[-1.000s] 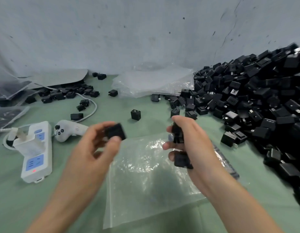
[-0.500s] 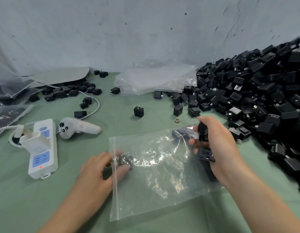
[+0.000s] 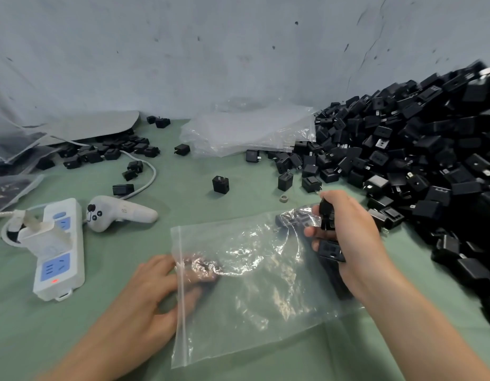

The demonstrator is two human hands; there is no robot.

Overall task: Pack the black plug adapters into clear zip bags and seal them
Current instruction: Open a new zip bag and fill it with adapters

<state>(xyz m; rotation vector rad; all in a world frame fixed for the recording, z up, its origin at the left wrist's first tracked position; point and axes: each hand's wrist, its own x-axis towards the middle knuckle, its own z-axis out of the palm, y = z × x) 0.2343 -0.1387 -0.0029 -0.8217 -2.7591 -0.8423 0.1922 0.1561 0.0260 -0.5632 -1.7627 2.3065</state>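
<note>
The clear zip bag lies flat on the green table in the lower centre of the frame, its zip strip running down the left edge. The left hand is at that mouth, with its fingers pushed inside under the plastic. They curl round a black plug adapter at their tips. That spot is blurred and glared over, so the grip looks like a pinch but I cannot be sure.

At the bag's upper right corner the right hand is closed round a clutch of adapters, one poking out above the thumb and one below the curled fingers. Dark shapes show through the plastic just left of that hand. I cannot tell whether they sit inside the bag or under it.

The big adapter heap fills the right side of the frame, and a stack of empty bags lies at upper centre against the wall. One lone adapter stands in the middle. At lower left is a white power strip with a charger plugged in, and a white controller beside it. More loose adapters are scattered at upper left.
</note>
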